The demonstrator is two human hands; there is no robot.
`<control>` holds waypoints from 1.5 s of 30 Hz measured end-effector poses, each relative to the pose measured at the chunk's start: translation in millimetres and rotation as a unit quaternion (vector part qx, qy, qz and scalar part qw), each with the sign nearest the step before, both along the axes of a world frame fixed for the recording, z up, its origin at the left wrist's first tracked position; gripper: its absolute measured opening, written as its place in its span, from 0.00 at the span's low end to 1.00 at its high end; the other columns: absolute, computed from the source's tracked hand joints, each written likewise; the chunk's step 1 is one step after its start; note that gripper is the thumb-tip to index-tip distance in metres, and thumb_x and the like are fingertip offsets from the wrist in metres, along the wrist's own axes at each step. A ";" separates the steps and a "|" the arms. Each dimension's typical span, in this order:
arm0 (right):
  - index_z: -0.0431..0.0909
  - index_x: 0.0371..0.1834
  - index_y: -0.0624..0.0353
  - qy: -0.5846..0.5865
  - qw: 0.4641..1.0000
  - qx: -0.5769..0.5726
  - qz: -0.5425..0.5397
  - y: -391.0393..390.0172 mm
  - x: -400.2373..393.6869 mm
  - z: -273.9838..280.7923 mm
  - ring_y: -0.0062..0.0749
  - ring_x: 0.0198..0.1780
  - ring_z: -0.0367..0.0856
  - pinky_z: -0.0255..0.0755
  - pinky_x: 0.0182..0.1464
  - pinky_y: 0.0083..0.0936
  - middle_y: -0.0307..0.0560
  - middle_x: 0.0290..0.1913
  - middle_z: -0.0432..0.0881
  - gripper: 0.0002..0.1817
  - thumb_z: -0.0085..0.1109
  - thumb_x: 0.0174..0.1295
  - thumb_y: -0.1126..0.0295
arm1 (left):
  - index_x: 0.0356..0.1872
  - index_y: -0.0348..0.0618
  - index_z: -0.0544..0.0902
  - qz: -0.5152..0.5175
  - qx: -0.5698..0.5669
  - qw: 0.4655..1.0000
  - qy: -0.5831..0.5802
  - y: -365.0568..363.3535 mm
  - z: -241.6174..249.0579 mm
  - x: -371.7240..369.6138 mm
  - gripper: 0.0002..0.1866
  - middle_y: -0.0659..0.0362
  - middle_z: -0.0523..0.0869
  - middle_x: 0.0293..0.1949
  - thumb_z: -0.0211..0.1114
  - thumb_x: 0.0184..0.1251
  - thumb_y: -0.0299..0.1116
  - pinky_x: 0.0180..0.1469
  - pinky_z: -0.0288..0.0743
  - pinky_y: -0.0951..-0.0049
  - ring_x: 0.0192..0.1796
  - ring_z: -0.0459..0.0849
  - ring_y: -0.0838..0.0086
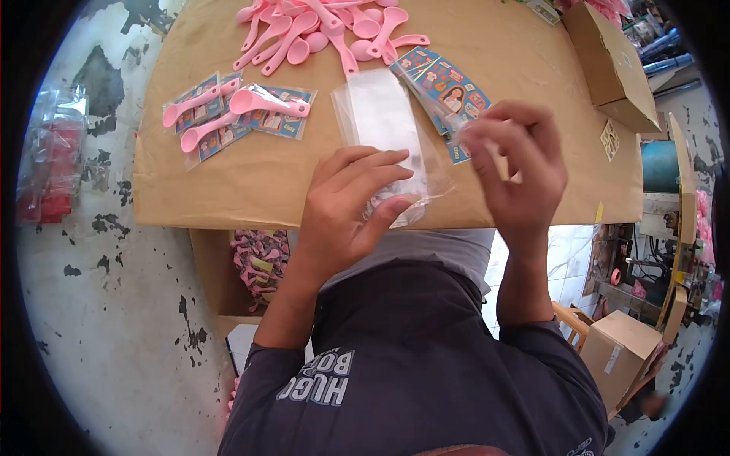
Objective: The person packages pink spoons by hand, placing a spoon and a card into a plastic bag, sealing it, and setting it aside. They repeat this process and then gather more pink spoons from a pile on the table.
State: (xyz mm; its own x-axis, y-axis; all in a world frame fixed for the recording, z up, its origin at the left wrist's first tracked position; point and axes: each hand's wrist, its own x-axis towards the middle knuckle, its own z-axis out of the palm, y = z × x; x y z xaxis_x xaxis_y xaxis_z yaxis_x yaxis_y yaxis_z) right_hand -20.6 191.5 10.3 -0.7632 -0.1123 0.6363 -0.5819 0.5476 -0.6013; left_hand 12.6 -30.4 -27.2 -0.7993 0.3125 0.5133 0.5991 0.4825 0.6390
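Observation:
My left hand [346,201] rests with spread fingers on the near end of a stack of clear plastic bags [380,106] at the table's front edge. To the right, my right hand [521,163] is raised with its fingertips pinched together. A thin, see-through strip, seemingly a clear plastic bag [435,99], runs up-left from those fingertips. Beneath and behind it lie blue printed cards [452,80], fanned out. At left, several bagged cards with pink spoons [270,104] overlap each other.
A heap of pink measuring spoons [304,34] covers the table's far side. An open cardboard box [608,64] stands at the right edge of the brown-papered table [566,182]. Under the table is a box of packed pink pieces [261,262]. Another carton [620,349] sits lower right.

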 end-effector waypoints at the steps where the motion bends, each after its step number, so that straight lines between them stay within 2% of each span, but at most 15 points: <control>1: 0.88 0.39 0.58 0.074 0.994 0.067 0.045 -1.2 -0.4 1.4 0.25 0.31 0.75 0.68 0.29 0.21 0.43 0.43 0.82 0.08 0.72 0.57 0.78 | 0.49 0.37 0.87 -0.003 0.001 1.000 0.003 3.2 -0.6 2.4 0.16 0.52 0.91 0.46 0.69 0.70 0.39 0.60 0.75 0.62 0.54 0.86 0.61; 3: 0.88 0.40 0.56 0.052 0.991 0.107 0.053 -5.7 11.2 4.0 0.32 0.33 0.78 0.72 0.30 0.26 0.44 0.44 0.82 0.12 0.74 0.51 0.77 | 0.48 0.36 0.87 -0.023 0.312 0.924 -0.220 10.6 -3.1 12.5 0.16 0.57 0.90 0.42 0.67 0.76 0.41 0.46 0.77 0.72 0.47 0.87 0.74; 7: 0.89 0.39 0.55 0.046 0.973 0.144 0.176 -11.5 12.9 2.5 0.26 0.35 0.77 0.69 0.32 0.20 0.44 0.47 0.82 0.12 0.79 0.51 0.74 | 0.51 0.32 0.85 -0.055 0.387 0.852 -0.348 12.0 5.4 11.0 0.18 0.58 0.90 0.40 0.63 0.80 0.40 0.43 0.77 0.79 0.43 0.86 0.81; 9: 0.87 0.40 0.54 -0.093 0.963 0.106 0.228 -9.5 15.7 18.5 0.35 0.41 0.84 0.77 0.38 0.29 0.44 0.45 0.82 0.09 0.75 0.57 0.69 | 0.54 0.32 0.84 -0.037 0.391 0.842 -0.369 16.0 8.9 6.0 0.17 0.59 0.90 0.39 0.62 0.81 0.38 0.44 0.79 0.80 0.41 0.86 0.81; 11: 0.87 0.43 0.55 -0.082 0.967 0.045 0.239 -0.7 -0.2 11.9 0.37 0.41 0.84 0.77 0.39 0.31 0.46 0.46 0.82 0.12 0.73 0.62 0.62 | 0.54 0.32 0.83 -0.072 0.400 0.835 -0.370 8.8 0.4 2.8 0.15 0.53 0.91 0.41 0.61 0.81 0.35 0.46 0.82 0.76 0.43 0.89 0.76; 13: 0.85 0.47 0.59 -0.116 0.990 0.071 0.041 11.2 -16.9 9.8 0.41 0.41 0.83 0.77 0.41 0.33 0.49 0.47 0.82 0.19 0.73 0.62 0.57 | 0.55 0.32 0.82 -0.078 0.500 0.759 -0.410 7.2 4.1 3.6 0.13 0.46 0.91 0.45 0.62 0.79 0.31 0.48 0.85 0.72 0.45 0.91 0.69; 14: 0.85 0.47 0.59 -0.114 0.990 0.071 0.039 16.5 -26.1 2.2 0.41 0.41 0.83 0.77 0.41 0.33 0.49 0.47 0.82 0.19 0.73 0.62 0.57 | 0.56 0.32 0.81 -0.086 0.537 0.730 -0.414 7.1 6.5 3.0 0.13 0.42 0.91 0.46 0.65 0.77 0.28 0.50 0.87 0.68 0.48 0.92 0.62; 16: 0.82 0.51 0.63 -0.040 0.972 0.186 -0.138 23.0 -40.6 -17.7 0.43 0.42 0.83 0.76 0.43 0.32 0.51 0.46 0.82 0.24 0.73 0.62 0.55 | 0.56 0.31 0.81 -0.061 0.553 0.724 -0.406 14.6 14.5 4.2 0.14 0.43 0.91 0.45 0.66 0.75 0.28 0.50 0.87 0.67 0.47 0.92 0.62; 19: 0.81 0.51 0.65 -0.205 0.972 0.057 -0.101 25.0 -46.0 -27.3 0.41 0.42 0.83 0.76 0.43 0.32 0.51 0.44 0.81 0.23 0.73 0.64 0.57 | 0.55 0.30 0.81 -0.050 0.558 0.731 -0.390 13.6 12.4 5.5 0.15 0.44 0.91 0.44 0.69 0.73 0.27 0.50 0.88 0.66 0.45 0.93 0.62; 23: 0.81 0.50 0.65 -0.246 0.965 0.019 -0.093 21.5 -47.5 -24.4 0.39 0.41 0.82 0.75 0.42 0.33 0.51 0.43 0.81 0.20 0.71 0.65 0.60 | 0.53 0.29 0.82 -0.069 0.513 0.778 -0.355 7.6 -3.7 3.8 0.14 0.45 0.92 0.42 0.70 0.72 0.28 0.48 0.89 0.66 0.42 0.93 0.63; 32: 0.84 0.49 0.67 -0.084 0.987 -0.007 -0.137 19.5 -37.8 -15.0 0.38 0.37 0.82 0.75 0.41 0.34 0.51 0.40 0.81 0.11 0.62 0.72 0.70 | 0.58 0.35 0.81 -0.029 0.648 0.694 -0.312 21.3 15.0 -14.0 0.14 0.44 0.88 0.55 0.65 0.77 0.29 0.60 0.84 0.66 0.59 0.88 0.58; 38: 0.85 0.53 0.65 -0.031 0.983 0.075 -0.166 26.7 -40.0 -33.9 0.34 0.40 0.83 0.75 0.39 0.29 0.51 0.42 0.82 0.12 0.59 0.74 0.72 | 0.60 0.35 0.80 -0.027 0.658 0.692 -0.295 25.7 14.7 -18.0 0.15 0.43 0.86 0.59 0.64 0.77 0.28 0.63 0.83 0.64 0.62 0.86 0.57; 41: 0.84 0.53 0.66 -0.067 0.984 0.029 -0.165 24.5 -27.1 -17.2 0.26 0.37 0.82 0.74 0.37 0.23 0.45 0.39 0.84 0.12 0.60 0.74 0.70 | 0.61 0.35 0.79 -0.018 0.659 0.696 -0.284 28.4 15.4 -18.8 0.16 0.42 0.85 0.60 0.64 0.77 0.28 0.63 0.83 0.64 0.63 0.85 0.56; 43: 0.84 0.52 0.66 -0.201 0.959 -0.197 -0.021 22.5 -17.5 -10.8 0.18 0.32 0.79 0.72 0.34 0.19 0.38 0.34 0.83 0.13 0.63 0.74 0.67 | 0.61 0.35 0.79 -0.013 0.658 0.700 -0.277 29.1 15.5 -19.9 0.16 0.42 0.84 0.61 0.64 0.77 0.28 0.63 0.83 0.64 0.63 0.85 0.56; 45: 0.84 0.50 0.66 -0.263 0.937 -0.227 0.023 18.9 -4.6 -8.7 0.15 0.30 0.77 0.71 0.32 0.17 0.35 0.31 0.82 0.13 0.64 0.74 0.66 | 0.62 0.35 0.79 -0.012 0.658 0.703 -0.270 30.4 16.0 -22.9 0.16 0.42 0.84 0.61 0.64 0.77 0.27 0.63 0.83 0.63 0.64 0.84 0.56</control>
